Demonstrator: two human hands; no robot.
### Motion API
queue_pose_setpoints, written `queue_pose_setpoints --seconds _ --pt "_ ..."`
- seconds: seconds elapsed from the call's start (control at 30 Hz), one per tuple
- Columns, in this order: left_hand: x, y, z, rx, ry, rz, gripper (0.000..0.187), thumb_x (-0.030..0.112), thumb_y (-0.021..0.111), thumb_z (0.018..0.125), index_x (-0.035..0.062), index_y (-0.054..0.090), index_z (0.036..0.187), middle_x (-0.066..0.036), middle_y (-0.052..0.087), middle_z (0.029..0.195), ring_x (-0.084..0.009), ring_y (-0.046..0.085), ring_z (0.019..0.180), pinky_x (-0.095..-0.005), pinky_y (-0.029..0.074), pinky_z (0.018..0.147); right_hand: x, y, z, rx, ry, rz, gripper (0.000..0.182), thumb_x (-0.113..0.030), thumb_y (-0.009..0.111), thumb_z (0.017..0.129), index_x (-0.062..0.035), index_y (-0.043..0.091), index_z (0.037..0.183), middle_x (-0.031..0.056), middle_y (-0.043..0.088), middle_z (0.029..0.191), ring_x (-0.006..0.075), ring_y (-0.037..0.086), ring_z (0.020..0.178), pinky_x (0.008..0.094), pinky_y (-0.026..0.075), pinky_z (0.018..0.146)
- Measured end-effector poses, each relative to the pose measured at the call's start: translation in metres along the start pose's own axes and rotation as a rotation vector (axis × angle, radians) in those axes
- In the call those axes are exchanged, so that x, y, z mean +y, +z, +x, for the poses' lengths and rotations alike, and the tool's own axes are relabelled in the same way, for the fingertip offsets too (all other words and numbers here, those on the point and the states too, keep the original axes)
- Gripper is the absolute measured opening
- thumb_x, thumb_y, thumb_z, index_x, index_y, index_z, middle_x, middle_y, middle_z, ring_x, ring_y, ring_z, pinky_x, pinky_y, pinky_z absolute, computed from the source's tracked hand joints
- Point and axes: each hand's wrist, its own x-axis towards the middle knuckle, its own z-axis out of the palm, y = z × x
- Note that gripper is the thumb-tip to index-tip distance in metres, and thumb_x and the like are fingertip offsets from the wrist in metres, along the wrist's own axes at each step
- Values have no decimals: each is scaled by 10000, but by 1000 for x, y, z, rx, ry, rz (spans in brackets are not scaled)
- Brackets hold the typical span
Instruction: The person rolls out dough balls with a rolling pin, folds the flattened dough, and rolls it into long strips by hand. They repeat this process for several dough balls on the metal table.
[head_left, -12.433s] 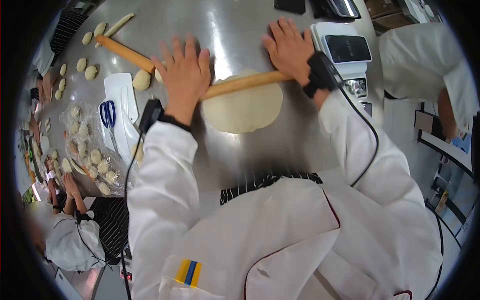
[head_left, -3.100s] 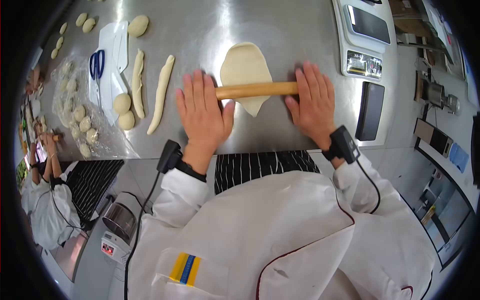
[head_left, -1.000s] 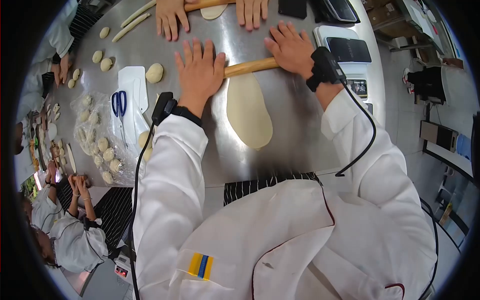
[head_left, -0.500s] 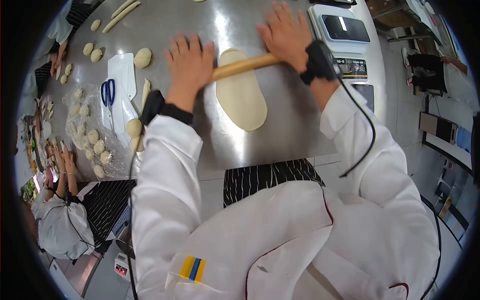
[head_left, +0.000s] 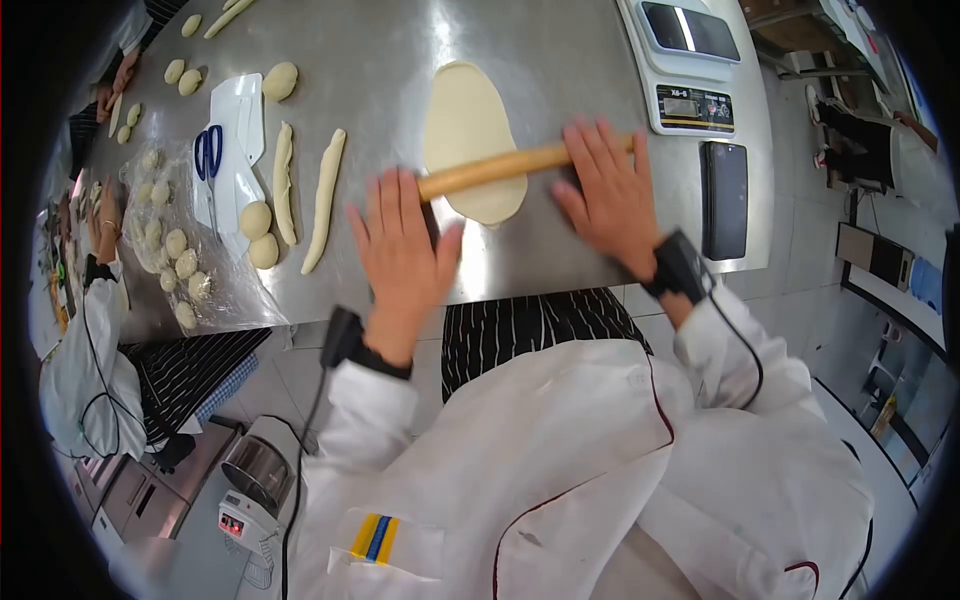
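A wooden rolling pin [head_left: 500, 169] lies slightly slanted across a flat, oval sheet of dough [head_left: 465, 115], pressing on its near part. My left hand [head_left: 405, 240] rests at the pin's left end, fingers stretched forward and thumb out. At the other end, my right hand [head_left: 612, 200] lies flat over the pin with its fingers extended. Neither hand is wrapped around the wood. The dough's rounded near tip shows between my hands, below the pin. Two dough strips, a long one [head_left: 324, 200] and a thinner one [head_left: 284, 183], lie left of my left hand.
Blue-handled scissors [head_left: 208, 155] lie on a white scraper [head_left: 238, 125]. Beside them, dough balls sit under clear plastic [head_left: 150, 230]. A scale [head_left: 694, 108] and a phone [head_left: 725, 200] occupy the table's right side. Other people work at the left; a mixer [head_left: 255, 480] stands below.
Both hands and the rolling pin have come back toward my body, from the dough's far part to its near part. The long dough strip beside my left arm is now uncovered.
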Motion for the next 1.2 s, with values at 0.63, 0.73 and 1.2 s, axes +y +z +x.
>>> queue_pose_setpoints --seconds 0.63,0.73,1.2 --pt "-29 28 201 112 613 -174 363 175 728 831 69 647 1169 -130 614 1221 -354 560 1119 -427 431 984 -17 -17 -29 -3 568 -78 390 -283 690 879 -37 608 1171 140 593 996 330 590 898 433 467 785" --pt "-44 34 208 -169 622 -271 296 165 720 839 55 666 1107 -104 660 1106 -319 583 1055 -413 453 924 -37 -27 -16 222 551 -160 470 -281 706 861 -19 583 1231 184 575 1114 361 573 978 415 481 823" --pt "-16 -9 187 -350 741 -288 376 282 760 810 39 696 1089 -132 627 909 -298 618 939 -396 503 838 -83 35 36 201 526 303 741 -447 808 704 -36 573 1274 155 458 1358 350 380 1320 485 309 1059"
